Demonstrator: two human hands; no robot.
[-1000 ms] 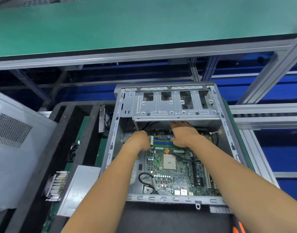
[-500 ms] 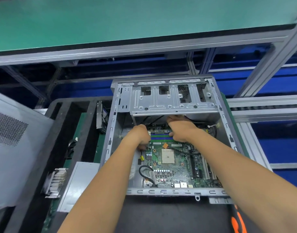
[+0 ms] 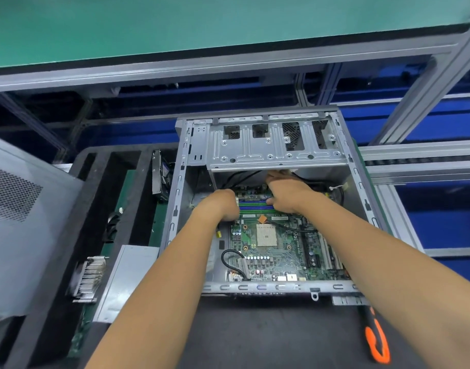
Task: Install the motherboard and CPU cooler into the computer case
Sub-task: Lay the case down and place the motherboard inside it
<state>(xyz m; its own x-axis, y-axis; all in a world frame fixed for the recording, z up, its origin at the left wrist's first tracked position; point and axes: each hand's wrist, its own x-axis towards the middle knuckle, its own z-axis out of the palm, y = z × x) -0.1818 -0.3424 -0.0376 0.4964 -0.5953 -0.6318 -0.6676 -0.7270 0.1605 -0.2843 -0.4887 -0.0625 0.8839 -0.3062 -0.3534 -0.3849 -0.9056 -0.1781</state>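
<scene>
black mat under case; both hands' curled grips, left, right, on motherboard far edge.

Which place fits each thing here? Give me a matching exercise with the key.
Things:
1. motherboard
2. finned cooler
3. orange-handled tool
4. drive cage

Places:
A. far end of the case, above both hands
B. on the case floor
C. outside the case, near right
D. outside the case, on the left

Pairs: 1-B, 2-D, 3-C, 4-A
</scene>
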